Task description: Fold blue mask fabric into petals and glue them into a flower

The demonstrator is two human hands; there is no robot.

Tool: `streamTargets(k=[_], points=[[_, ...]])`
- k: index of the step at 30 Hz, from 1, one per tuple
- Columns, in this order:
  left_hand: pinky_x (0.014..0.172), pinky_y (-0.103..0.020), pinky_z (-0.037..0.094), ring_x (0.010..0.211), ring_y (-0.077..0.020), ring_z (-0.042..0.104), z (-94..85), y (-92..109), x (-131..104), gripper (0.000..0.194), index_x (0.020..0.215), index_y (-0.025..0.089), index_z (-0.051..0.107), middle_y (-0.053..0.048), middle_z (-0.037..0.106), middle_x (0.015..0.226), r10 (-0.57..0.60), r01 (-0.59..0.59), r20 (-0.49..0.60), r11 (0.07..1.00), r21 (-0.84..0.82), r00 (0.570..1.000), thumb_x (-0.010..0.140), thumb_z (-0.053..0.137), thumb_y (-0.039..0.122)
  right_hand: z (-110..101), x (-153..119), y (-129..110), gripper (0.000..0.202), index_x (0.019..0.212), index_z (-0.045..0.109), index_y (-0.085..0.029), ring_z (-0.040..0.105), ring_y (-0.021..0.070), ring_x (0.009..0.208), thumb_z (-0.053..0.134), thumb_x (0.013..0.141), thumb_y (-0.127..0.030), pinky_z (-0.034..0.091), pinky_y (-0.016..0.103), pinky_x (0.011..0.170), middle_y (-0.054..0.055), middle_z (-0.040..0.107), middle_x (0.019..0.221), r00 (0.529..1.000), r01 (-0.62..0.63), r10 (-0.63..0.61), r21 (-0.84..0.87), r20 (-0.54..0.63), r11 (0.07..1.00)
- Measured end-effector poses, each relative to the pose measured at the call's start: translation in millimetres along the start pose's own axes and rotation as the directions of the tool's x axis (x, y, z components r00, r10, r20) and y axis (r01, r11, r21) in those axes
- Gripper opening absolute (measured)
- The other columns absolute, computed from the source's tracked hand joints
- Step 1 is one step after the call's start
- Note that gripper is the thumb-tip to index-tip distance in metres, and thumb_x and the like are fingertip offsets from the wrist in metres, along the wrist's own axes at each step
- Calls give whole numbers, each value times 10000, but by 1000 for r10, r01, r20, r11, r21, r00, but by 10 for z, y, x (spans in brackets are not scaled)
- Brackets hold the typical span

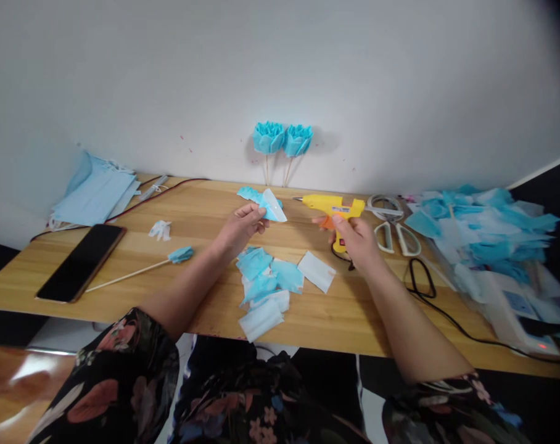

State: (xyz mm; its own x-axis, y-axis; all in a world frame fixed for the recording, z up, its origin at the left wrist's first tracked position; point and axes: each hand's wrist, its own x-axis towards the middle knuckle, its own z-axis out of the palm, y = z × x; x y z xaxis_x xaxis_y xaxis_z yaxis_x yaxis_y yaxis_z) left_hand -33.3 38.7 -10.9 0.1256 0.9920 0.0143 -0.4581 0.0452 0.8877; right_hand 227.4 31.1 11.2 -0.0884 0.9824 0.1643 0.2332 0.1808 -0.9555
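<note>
Between the fingers of my left hand [245, 227] is a petal piece [274, 206] of thin fabric, white on the side facing me and blue at its edge. My right hand [358, 237] is wrapped round the handle of a yellow glue gun [326, 204], fingers at its orange trigger. Its nozzle points left, a short way from the petal piece. Below my hands lies a loose pile of blue and white petal pieces [261, 280]. A thin stick with a small blue bud [181, 254] rests left of my left forearm.
Two blue fabric flowers [268, 137] on sticks lean against the wall. Face masks [92, 191] and a phone [81, 264] lie at the left. Scissors [397, 237], a heap of fabric scraps [483, 216], a power strip [515, 314] and a black cord [451, 324] occupy the right.
</note>
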Motion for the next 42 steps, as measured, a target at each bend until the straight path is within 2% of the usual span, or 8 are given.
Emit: streamTargets(k=[7, 10, 15, 24, 28, 30, 34, 42], points=[[545, -210, 395, 572, -82, 546, -14, -22, 11, 459, 694, 155, 634, 2, 632, 618, 20, -21, 32, 999, 26, 999, 630, 911, 516, -172, 165, 36, 411, 902, 701, -203, 597, 121, 590, 674, 849, -609, 445, 195, 429, 70, 764, 799, 955, -230, 278, 331, -104, 915], [537, -212, 389, 562, -81, 536, -34, -24, 22, 425, 697, 156, 626, 6, 619, 612, 25, -26, 14, 999, 35, 1000, 652, 902, 477, -334, 252, 153, 410, 828, 691, -178, 525, 93, 509, 663, 864, -585, 429, 189, 417, 37, 677, 666, 919, -331, 371, 250, -131, 910], [531, -215, 403, 556, -86, 547, -60, -8, 22, 394, 692, 152, 628, 0, 630, 628, 16, -16, 10, 999, 36, 1000, 660, 900, 435, -530, 344, 399, 362, 745, 666, -177, 505, 102, 520, 677, 866, -518, 391, 202, 450, -1, 593, 586, 905, -320, 298, -24, -302, 947], [530, -211, 421, 534, -84, 553, -32, 30, 6, 340, 681, 156, 619, -1, 637, 628, -7, 8, -14, 999, 44, 1000, 679, 877, 377, -509, 379, 555, 358, 790, 655, -183, 585, 112, 573, 687, 862, -532, 447, 208, 502, 29, 687, 714, 907, -336, 348, 90, -238, 938], [527, -207, 418, 529, -82, 550, -16, 45, 2, 332, 669, 155, 609, 0, 631, 617, -8, 9, -13, 999, 47, 1000, 682, 874, 355, -557, 378, 536, 382, 911, 706, -180, 684, 180, 659, 527, 963, -513, 514, 266, 547, 89, 762, 834, 888, -400, 373, -50, -270, 915], [530, -205, 422, 529, -81, 551, -15, 48, 2, 328, 668, 155, 606, 1, 631, 614, -13, 13, -13, 999, 45, 1000, 686, 872, 346, -618, 371, 498, 442, 843, 718, -176, 707, 221, 693, 468, 987, -512, 545, 315, 605, 116, 766, 814, 878, -437, 336, -286, -340, 853], [527, -200, 420, 524, -80, 544, -16, 47, 6, 315, 669, 160, 593, 5, 621, 602, -35, 36, -24, 998, 45, 999, 702, 859, 327, -704, 323, 339, 514, 764, 745, -193, 738, 285, 859, 421, 1005, -512, 544, 379, 815, 129, 777, 786, 901, -424, 189, -697, -391, 578], [543, -199, 425, 539, -78, 545, -29, 42, 8, 312, 679, 162, 582, 7, 621, 614, -36, 37, -18, 997, 63, 999, 727, 845, 324, -559, 32, 82, 557, 1091, 774, -175, 717, 341, 1044, 342, 1035, -523, 506, 395, 816, 185, 775, 1116, 952, -267, 214, -936, -219, 230]])
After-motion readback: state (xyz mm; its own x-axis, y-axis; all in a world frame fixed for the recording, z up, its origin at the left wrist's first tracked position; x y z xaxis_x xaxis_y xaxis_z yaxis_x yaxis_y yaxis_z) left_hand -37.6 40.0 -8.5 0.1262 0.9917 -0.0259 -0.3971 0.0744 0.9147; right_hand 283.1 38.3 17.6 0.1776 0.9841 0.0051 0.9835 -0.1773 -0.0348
